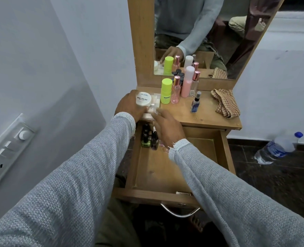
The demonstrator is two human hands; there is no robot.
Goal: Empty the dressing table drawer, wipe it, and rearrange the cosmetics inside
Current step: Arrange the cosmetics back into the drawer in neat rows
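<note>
Tabletop [210,114]: both hands (fingers curled) gripping box [153,104]

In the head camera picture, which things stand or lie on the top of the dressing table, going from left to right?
White nail polish jar → lime green bottle → clear pink bottle with a rose-gold cap → opaque pink bottle → small dark blue spray bottle → checked cloth.

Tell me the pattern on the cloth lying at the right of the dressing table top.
Brown-and-cream checked crumpled cloth, clearest in the head view.
</note>
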